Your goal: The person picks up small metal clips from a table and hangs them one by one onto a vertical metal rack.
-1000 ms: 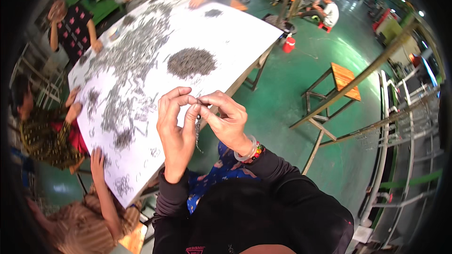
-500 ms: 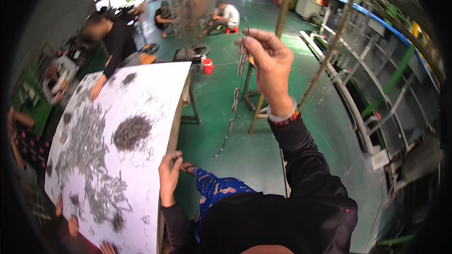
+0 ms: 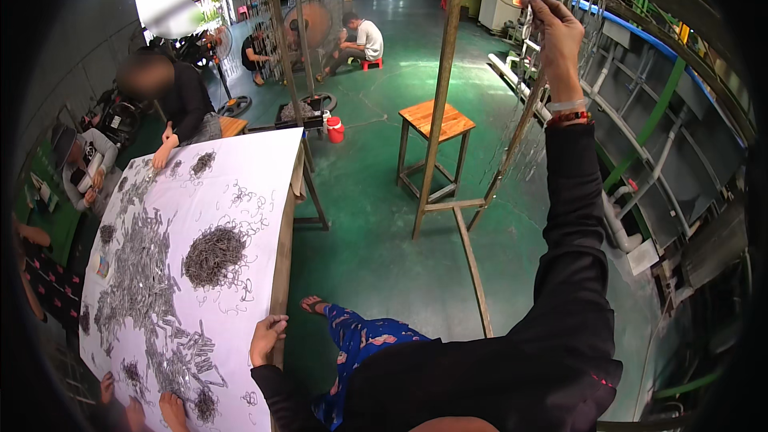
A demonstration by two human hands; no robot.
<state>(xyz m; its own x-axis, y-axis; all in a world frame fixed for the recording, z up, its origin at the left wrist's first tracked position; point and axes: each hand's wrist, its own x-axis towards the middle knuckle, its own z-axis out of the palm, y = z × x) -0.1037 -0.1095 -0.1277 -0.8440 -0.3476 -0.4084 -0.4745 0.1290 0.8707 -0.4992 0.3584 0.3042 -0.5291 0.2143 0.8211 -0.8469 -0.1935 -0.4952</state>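
My right hand [image 3: 560, 32] is raised high at the right, beside the top of a metal rack [image 3: 448, 48]. Its fingers are pinched at the top of a thin strand of small flat metal pieces [image 3: 526, 30], which hangs below the fingertips among other strands. How the strand's top meets the rack I cannot make out. My left hand [image 3: 268, 340] is low at the right edge of the white-covered table [image 3: 268, 168], fingers curled together; anything between them is hidden. On the table lie a dark heap of wire hooks [image 3: 214, 258] and a wide spread of flat metal pieces [image 3: 140, 264].
A wooden-topped stool [image 3: 438, 120] stands behind the rack's post, and a floor bar [image 3: 474, 272] runs toward me. Pipes [image 3: 632, 136] line the right side. A co-worker [image 3: 184, 96] leans over the table's far end; other hands [image 3: 172, 410] are at its near left.
My right hand has moved up and right to the rack with the strand, which hung in open air before. My left hand has lowered slightly beside the table edge. The view has shifted.
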